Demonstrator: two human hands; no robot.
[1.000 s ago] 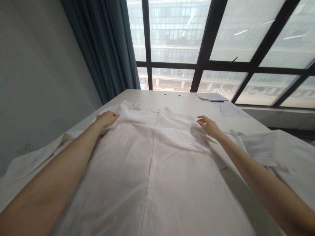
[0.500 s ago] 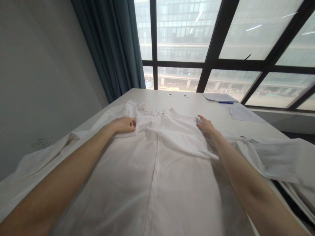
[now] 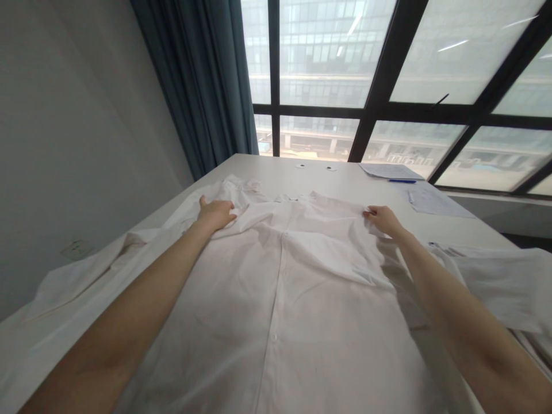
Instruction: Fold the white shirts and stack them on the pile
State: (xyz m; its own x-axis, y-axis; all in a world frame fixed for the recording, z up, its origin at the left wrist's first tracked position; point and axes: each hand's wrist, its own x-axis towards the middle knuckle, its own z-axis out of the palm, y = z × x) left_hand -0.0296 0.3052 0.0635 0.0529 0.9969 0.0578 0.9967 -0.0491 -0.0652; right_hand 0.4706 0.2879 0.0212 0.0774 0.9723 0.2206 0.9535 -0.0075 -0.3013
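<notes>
A white button-front shirt (image 3: 328, 322) lies spread over the table, its collar end away from me and its button strip running down the middle. Fabric at the shirt's far right shoulder is pinched between the fingers of my right hand (image 3: 385, 219). On the left side, my left hand (image 3: 217, 215) rests on the cloth near the other shoulder, thumb raised and fingers apart. Creases cross the chest between both hands. The sleeves stretch out to either side, partly hidden by my forearms.
The white table (image 3: 276, 172) has two round inserts near its back edge. Papers (image 3: 392, 171) and a blue pen (image 3: 402, 181) lie at the back right. Behind stand a dark-framed window (image 3: 319, 112) and a blue curtain (image 3: 207, 86); a grey wall (image 3: 77, 132) borders the left.
My right hand has moved outward to the right and closed on the shirt's shoulder, drawing the cloth wider. My left hand has loosened its grip and spread its fingers.
</notes>
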